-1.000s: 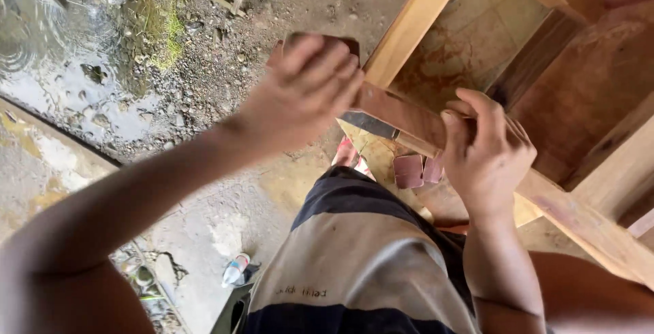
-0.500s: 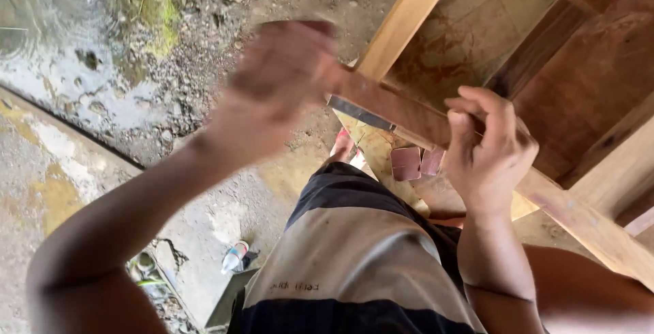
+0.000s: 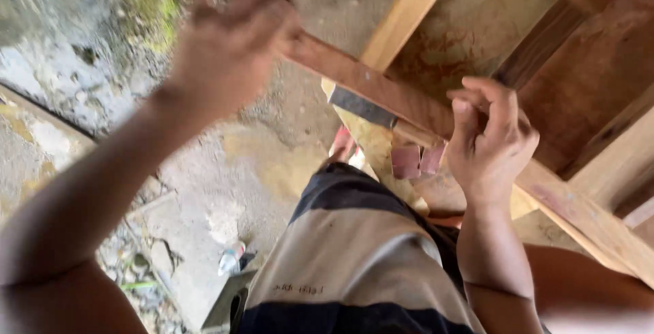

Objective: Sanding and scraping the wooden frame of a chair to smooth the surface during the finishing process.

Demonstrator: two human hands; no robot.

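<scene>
A long reddish wooden slat (image 3: 371, 85) runs from the upper left down to the right, resting on a wooden frame. My left hand (image 3: 228, 44), blurred, is curled over the slat's far end with a brown sanding sheet pressed under the fingers; only a dark edge of the sheet shows. My right hand (image 3: 492, 140) grips the slat near its middle, fingers wrapped over the top edge. A dark metal strip (image 3: 361, 108) shows under the slat between the hands.
A light wooden beam (image 3: 409, 10) and brown boards of the frame (image 3: 586, 95) fill the upper right. Two reddish square pieces (image 3: 415, 160) lie below the slat. My striped shorts (image 3: 354, 266) are below. A small bottle (image 3: 230, 259) lies on the wet ground.
My left hand has slid up and to the left along the slat, towards its far end. My right hand has kept its grip in the same place.
</scene>
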